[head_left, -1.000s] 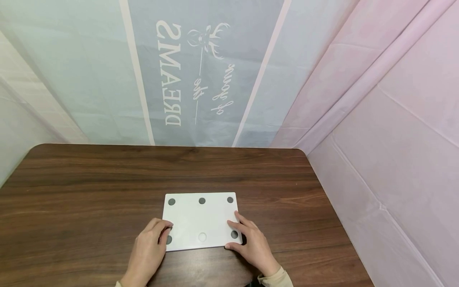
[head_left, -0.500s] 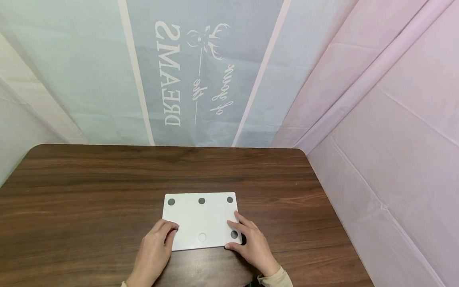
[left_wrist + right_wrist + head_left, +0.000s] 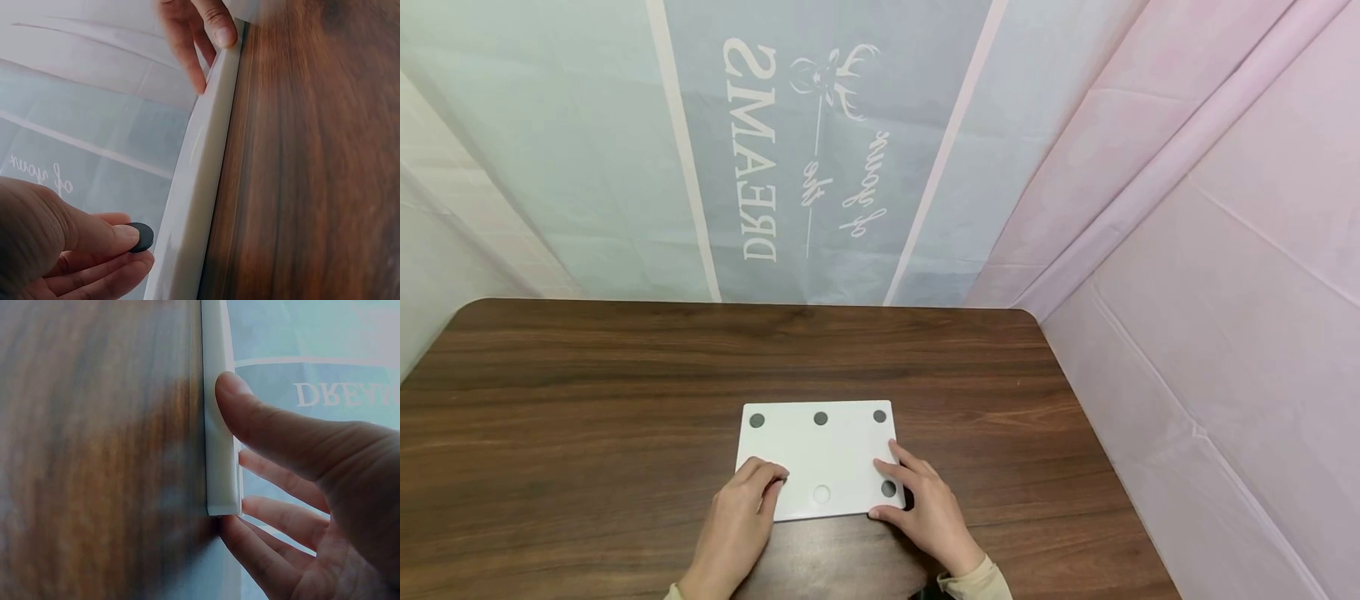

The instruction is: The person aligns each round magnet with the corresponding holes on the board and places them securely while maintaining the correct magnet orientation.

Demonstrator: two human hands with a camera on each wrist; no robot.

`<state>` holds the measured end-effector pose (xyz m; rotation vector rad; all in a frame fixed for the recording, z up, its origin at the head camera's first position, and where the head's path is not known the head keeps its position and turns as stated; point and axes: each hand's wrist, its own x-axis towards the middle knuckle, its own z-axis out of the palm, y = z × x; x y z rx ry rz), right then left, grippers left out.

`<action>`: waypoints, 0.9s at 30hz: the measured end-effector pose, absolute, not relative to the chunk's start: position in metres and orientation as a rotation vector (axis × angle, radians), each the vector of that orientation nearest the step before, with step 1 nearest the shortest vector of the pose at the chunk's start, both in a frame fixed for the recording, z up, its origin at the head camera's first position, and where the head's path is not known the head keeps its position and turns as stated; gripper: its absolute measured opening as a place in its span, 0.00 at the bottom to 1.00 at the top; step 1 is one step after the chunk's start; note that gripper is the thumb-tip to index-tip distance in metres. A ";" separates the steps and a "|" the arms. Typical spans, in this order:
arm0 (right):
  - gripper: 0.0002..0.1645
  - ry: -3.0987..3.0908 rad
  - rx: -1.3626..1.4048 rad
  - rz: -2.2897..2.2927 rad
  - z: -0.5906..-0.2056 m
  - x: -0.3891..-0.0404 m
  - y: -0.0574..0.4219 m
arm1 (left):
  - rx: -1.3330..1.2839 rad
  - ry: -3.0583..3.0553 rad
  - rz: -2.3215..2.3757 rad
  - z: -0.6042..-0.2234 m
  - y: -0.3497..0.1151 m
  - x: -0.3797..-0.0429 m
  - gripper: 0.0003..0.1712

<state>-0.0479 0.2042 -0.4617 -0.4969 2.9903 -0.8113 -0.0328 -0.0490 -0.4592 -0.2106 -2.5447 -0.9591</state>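
Observation:
A small black disc (image 3: 144,237) is pinched between the thumb and fingers of my left hand (image 3: 741,508), above the front left part of a white rectangular board (image 3: 820,454). In the head view only a sliver of that disc shows at the fingertips. A round, pale recess (image 3: 822,494) lies right of the left hand, near the board's front edge. My right hand (image 3: 928,508) holds the board's front right corner, thumb against the front edge. A dark disc (image 3: 889,488) sits in the board beside its fingers. The board's front left corner is hidden by my left hand.
More dark discs sit along the board's far edge: one at the left (image 3: 757,421), one in the middle (image 3: 821,418) and one at the right (image 3: 880,416). The board lies on a brown wooden table (image 3: 625,375). Printed cloth (image 3: 820,167) hangs behind it.
My left hand has moved rightward over the board with its pinched disc, and now covers the front left disc that showed a second ago. The right hand and the board have stayed put.

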 end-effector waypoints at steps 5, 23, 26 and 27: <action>0.35 2.992 -0.503 -0.813 -0.461 -0.048 0.204 | -0.234 -2.539 -0.969 -0.459 -0.045 -0.033 0.13; 0.35 2.989 -0.497 -0.819 -0.462 -0.049 0.203 | -0.282 -2.591 -0.998 -0.459 -0.028 -0.034 0.13; 0.35 2.989 -0.495 -0.819 -0.461 -0.049 0.204 | -0.288 -2.587 -0.999 -0.459 -0.025 -0.034 0.13; 0.34 2.989 -0.495 -0.819 -0.461 -0.049 0.204 | -0.289 -2.589 -1.001 -0.459 -0.024 -0.034 0.13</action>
